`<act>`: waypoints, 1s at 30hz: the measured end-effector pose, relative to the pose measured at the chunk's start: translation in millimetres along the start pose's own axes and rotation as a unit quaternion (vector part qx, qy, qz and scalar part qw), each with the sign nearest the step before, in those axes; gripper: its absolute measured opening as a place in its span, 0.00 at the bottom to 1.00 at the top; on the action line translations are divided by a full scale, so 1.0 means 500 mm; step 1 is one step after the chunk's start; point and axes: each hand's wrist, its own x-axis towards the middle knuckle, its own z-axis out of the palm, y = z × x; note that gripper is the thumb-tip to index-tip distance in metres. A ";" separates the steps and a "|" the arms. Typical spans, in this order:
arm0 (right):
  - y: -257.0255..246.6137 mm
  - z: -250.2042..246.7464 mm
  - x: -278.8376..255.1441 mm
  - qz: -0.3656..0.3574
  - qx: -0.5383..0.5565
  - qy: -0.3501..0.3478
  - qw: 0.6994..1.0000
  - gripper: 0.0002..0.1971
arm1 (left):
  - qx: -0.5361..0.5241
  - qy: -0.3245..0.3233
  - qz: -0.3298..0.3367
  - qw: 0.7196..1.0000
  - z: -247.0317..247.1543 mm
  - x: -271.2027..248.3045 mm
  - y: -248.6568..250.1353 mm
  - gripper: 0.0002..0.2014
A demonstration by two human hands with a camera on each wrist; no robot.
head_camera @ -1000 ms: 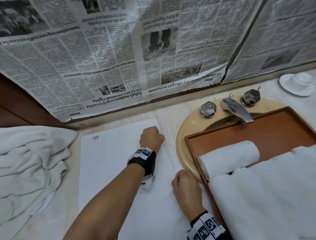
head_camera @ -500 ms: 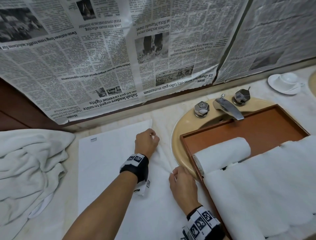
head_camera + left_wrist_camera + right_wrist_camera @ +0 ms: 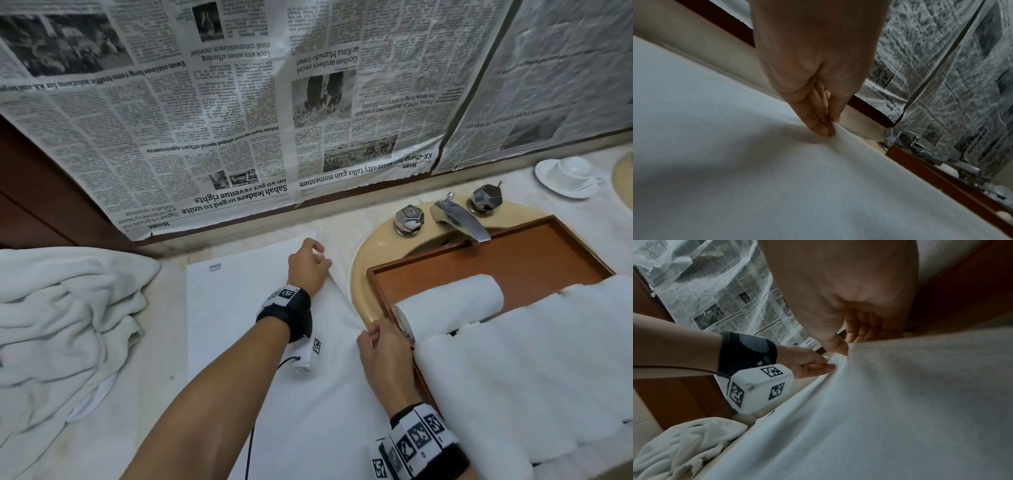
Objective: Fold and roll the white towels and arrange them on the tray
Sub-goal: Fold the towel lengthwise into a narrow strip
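A white towel (image 3: 239,315) lies spread flat on the counter. My left hand (image 3: 308,263) pinches its right edge near the far corner; the pinching fingertips (image 3: 826,128) show in the left wrist view. My right hand (image 3: 380,346) pinches the same edge nearer to me, with the towel (image 3: 900,402) lifted into a ridge under its thumb. The brown wooden tray (image 3: 534,253) sits over the sink on the right. It holds one rolled towel (image 3: 448,305) and more white rolls (image 3: 531,377) in front of it.
A heap of loose white towels (image 3: 65,329) lies at the left. The tap (image 3: 459,219) and two faceted knobs stand behind the tray on the beige basin rim (image 3: 370,253). A white cup and saucer (image 3: 568,176) sits far right. Newspaper (image 3: 239,120) covers the wall.
Both hands have lifted the towel's right edge off the counter into a raised fold. The right hand moved a little up and toward the tray's corner.
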 end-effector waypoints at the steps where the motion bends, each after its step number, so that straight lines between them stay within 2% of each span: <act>1: -0.004 -0.002 -0.005 -0.002 0.001 -0.001 1.000 0.04 | -0.009 0.001 -0.003 1.000 -0.005 -0.005 -0.001 0.08; 8: -0.098 0.011 -0.045 -0.064 0.003 -0.032 0.997 0.05 | -0.139 0.055 -0.035 0.988 -0.127 -0.041 -0.050 0.08; 14: -0.228 0.078 -0.103 -0.115 -0.007 -0.103 0.988 0.04 | -0.164 0.105 -0.053 0.979 -0.289 -0.083 -0.128 0.07; 18: -0.300 0.149 -0.155 -0.164 -0.014 -0.144 0.976 0.05 | -0.157 0.145 -0.054 0.975 -0.386 -0.103 -0.194 0.07; 21: -0.334 0.200 -0.193 -0.174 -0.038 -0.181 0.967 0.03 | -0.138 0.143 -0.065 0.978 -0.435 -0.124 -0.242 0.07; 27: -0.332 0.273 -0.221 -0.146 -0.106 -0.243 0.953 0.04 | -0.030 0.123 -0.076 0.989 -0.456 -0.135 -0.324 0.12; 30: -0.320 0.291 -0.218 -0.135 -0.128 -0.256 0.948 0.04 | -0.022 0.115 -0.065 0.991 -0.456 -0.126 -0.334 0.15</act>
